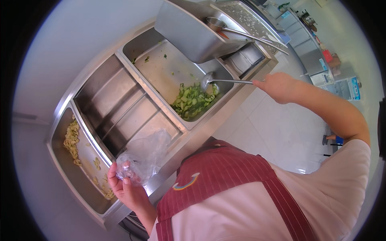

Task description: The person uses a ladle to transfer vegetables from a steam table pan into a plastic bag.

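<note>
My right hand (278,88) grips the handle of a metal ladle (232,81). The bowl of the ladle rests against chopped green vegetables (194,101), which are heaped at the near end of a deep steel serving pan (150,72). At the lower left, my left hand (129,188) holds a clear plastic bag (147,153) in its fingers. The bag hangs over the near edge of the steel counter, beside a second pan (69,180) with pale yellowish food (72,135) along its far side.
Between the two food pans lies a counter well (117,99) with metal bars across it. A deep steel container (181,33) leans over the vegetable pan, with a long-handled measuring scoop (215,23) in it. Steel cabinets (307,54) stand beyond the tiled floor; part of a person's leg (331,137) shows at right.
</note>
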The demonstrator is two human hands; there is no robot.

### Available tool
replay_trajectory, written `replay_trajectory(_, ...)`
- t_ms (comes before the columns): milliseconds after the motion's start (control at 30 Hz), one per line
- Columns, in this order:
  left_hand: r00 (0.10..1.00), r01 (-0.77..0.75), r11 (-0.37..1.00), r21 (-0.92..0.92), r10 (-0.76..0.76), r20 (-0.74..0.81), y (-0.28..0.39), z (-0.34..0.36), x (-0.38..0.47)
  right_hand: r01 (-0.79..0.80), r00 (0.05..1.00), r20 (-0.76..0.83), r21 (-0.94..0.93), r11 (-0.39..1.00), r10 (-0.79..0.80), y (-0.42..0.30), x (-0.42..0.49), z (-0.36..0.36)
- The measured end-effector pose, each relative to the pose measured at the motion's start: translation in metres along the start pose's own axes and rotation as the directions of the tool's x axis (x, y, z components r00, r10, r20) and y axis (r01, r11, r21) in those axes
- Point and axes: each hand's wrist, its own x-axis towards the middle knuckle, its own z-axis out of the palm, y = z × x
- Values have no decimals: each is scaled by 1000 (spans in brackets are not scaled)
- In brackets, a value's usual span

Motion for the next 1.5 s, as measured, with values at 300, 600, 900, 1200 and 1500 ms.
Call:
replay_trajectory(300, 997, 65, 997, -31, -67, -40, -8, -6, -3, -71, 994, 109, 802, 593, -29, -36, -31, 27)
replay_trajectory(600, 991, 135, 991, -15, -135, 4, -6, -8, 8, -211, 975, 190, 602, 770, 119, -96, -7, 36)
replay_trajectory(900, 1000, 3, 1000, 7, -3, -26, -6, -12, 17, -351, 936, 338, 915, 197, 99, -73, -15, 31)
replay_trajectory(1200, 997, -75, 993, -95, 75, 0, -6, -18, 24, -167, 986, 118, 771, 615, 119, -70, 0, 43)
replay_trajectory(1500, 915, 261, 945, -198, -308, -262, -89, -29, 41, -90, 995, 26, 676, 732, 99, -40, 19, 55)
